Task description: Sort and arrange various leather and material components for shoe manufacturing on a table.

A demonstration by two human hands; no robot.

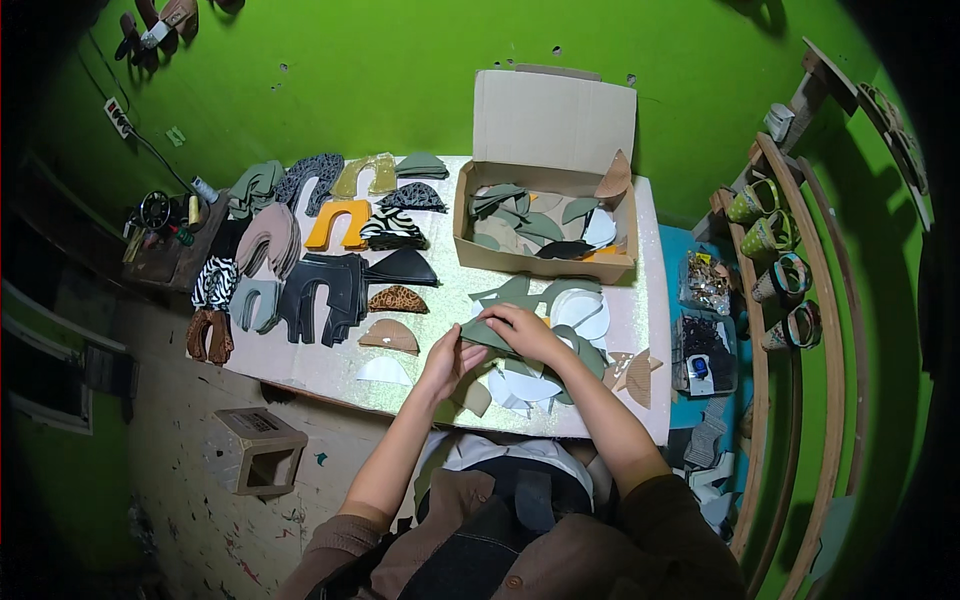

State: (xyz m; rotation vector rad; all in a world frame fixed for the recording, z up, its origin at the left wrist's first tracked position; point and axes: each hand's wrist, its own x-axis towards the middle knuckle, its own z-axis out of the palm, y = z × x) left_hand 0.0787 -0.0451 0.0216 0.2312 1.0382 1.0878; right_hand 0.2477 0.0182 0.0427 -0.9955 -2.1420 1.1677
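Over the front of the table, my left hand point(449, 360) grips a dark green half-moon piece point(482, 334), which looks like cut leather or fabric. The fingers of my right hand point(519, 328) close on the same piece from above; whether it is one layer or a small stack I cannot tell. Loose green and white cut pieces point(580, 312) lie around my right hand, and more white pieces point(522, 388) spread below it. To the left of my hands sit a tan half-moon stack point(389, 336) and a white half-moon piece point(383, 371).
An open cardboard box point(545, 264) with mixed cut pieces stands at the back right. Arch-shaped stacks point(322, 300) in several colours and prints fill the table's left side. Right of the table are plastic tubs point(704, 352) and a wooden rack point(775, 215) holding shoes. A wooden stool point(262, 450) stands front left.
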